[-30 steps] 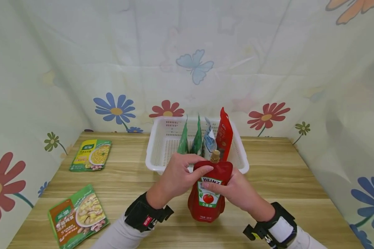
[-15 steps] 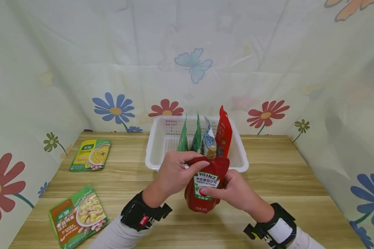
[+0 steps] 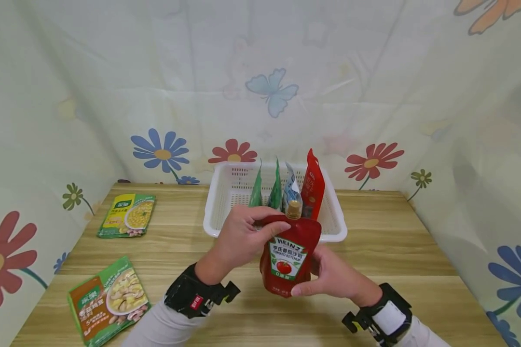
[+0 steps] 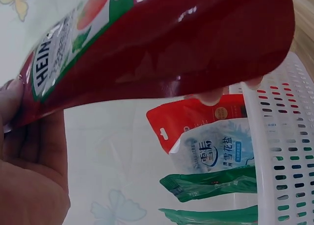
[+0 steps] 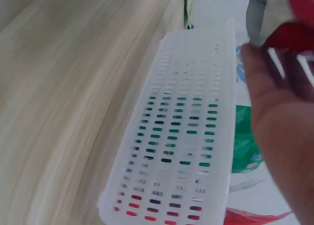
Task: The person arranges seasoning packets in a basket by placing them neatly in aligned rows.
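Note:
A red Heinz tomato ketchup pouch [image 3: 288, 255] with a gold cap [image 3: 293, 210] is held upright in front of the white basket [image 3: 211, 212]. My left hand [image 3: 241, 236] pinches its upper left corner, thumb in front. Low on the pouch's right side, my right hand [image 3: 336, 274] holds on, its thumb at the lower front and its fingers hidden behind. From the side, the left wrist view shows the ketchup pouch [image 4: 176, 48] beyond the left hand [image 4: 34, 186]. Only a blurred part of the pouch [image 5: 294, 36] appears above the right hand [image 5: 279, 117] in the right wrist view.
Inside the basket stand two green packets [image 3: 275, 190], a pale blue salt bag [image 4: 216, 146] and a red bag [image 3: 313, 185]. On the wooden table's left lie a yellow-green soup packet [image 3: 127, 216] and a brown-green one [image 3: 108, 301]. Patterned curtains surround the table.
The pouch has risen slightly. My right hand has slid down from the label to the pouch's lower right, uncovering the label. The left hand keeps its pinch on the top corner.

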The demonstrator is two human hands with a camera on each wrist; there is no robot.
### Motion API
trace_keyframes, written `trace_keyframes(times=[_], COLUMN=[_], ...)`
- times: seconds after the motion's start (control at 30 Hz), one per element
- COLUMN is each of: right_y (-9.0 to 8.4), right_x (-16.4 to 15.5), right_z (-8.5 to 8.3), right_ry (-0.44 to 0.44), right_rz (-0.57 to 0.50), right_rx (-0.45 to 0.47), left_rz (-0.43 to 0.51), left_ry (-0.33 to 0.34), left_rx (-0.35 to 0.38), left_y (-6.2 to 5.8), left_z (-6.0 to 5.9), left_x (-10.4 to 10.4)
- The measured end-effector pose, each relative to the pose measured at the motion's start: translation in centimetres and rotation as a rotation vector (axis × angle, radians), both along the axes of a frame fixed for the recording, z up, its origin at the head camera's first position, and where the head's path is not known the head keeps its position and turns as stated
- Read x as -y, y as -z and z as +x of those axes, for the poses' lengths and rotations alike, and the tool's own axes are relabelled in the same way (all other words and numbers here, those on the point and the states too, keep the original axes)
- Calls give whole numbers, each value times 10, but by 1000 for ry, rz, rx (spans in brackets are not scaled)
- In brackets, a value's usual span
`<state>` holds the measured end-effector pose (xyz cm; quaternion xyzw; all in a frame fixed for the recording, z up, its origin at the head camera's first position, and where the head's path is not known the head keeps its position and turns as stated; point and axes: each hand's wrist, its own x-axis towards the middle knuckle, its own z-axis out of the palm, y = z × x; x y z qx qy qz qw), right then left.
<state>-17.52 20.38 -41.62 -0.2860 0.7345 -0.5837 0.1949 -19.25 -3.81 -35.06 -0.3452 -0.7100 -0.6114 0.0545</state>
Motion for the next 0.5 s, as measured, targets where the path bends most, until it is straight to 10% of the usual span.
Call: trace_keyframes(times=[0.5], right_y=[16], right_x=[3], right_z=[-25], right_ry=[-570], right_rz=[-314], right_rx=[293], left_rz=[64], left_ry=[346], left_rx=[101], left_y=[4], left_z=[-14], left_x=[6])
